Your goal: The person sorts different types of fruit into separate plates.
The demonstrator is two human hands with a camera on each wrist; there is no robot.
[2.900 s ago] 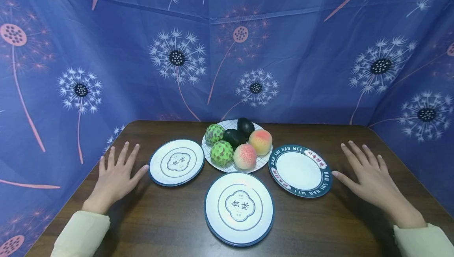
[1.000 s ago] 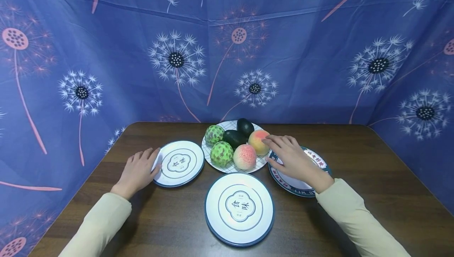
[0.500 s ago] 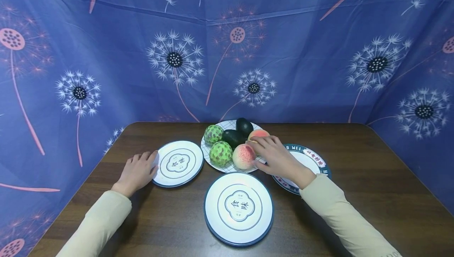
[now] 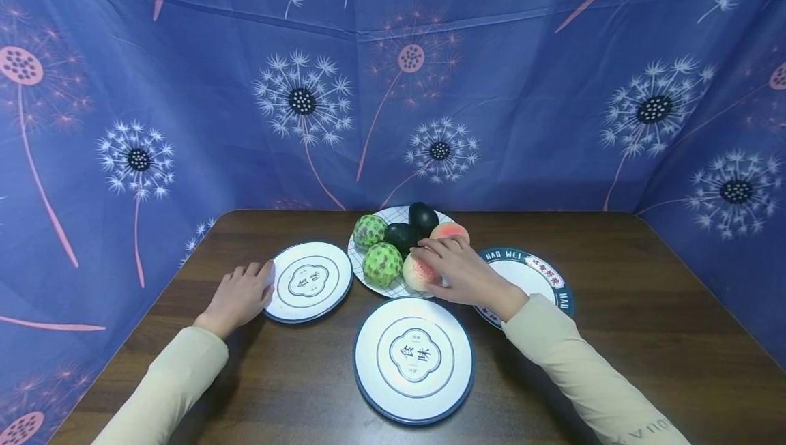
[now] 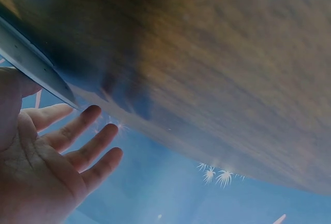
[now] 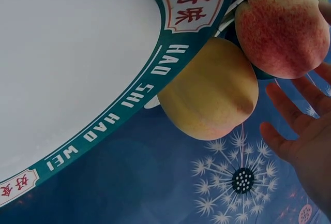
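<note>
My right hand (image 4: 463,271) reaches over a pink-red peach (image 4: 417,276), with fingers above it and thumb near its front side. In the right wrist view those fingers are spread beside the peach (image 6: 282,30); firm contact cannot be made out. Just behind is a yellow-orange peach (image 4: 451,230), partly covered by the hand. Both lie on a checked white plate (image 4: 402,291) with two dark avocados (image 4: 402,235) and two green mottled round fruits (image 4: 383,265). At the left plate's (image 4: 328,295) outer rim rests my left hand (image 4: 238,298), fingers loose and apart in the left wrist view.
A white blue-rimmed plate (image 4: 414,397) sits at the front centre. On the right lies a green-rimmed lettered plate (image 4: 525,281), partly under the right forearm. The brown wooden table (image 4: 295,383) ends at a blue dandelion-print cloth (image 4: 522,124) behind.
Both hands have come inward from the table's sides. The right passed over the yellow-orange peach and moved left to the pink-red one. The left reached the left plate's rim and stays there.
</note>
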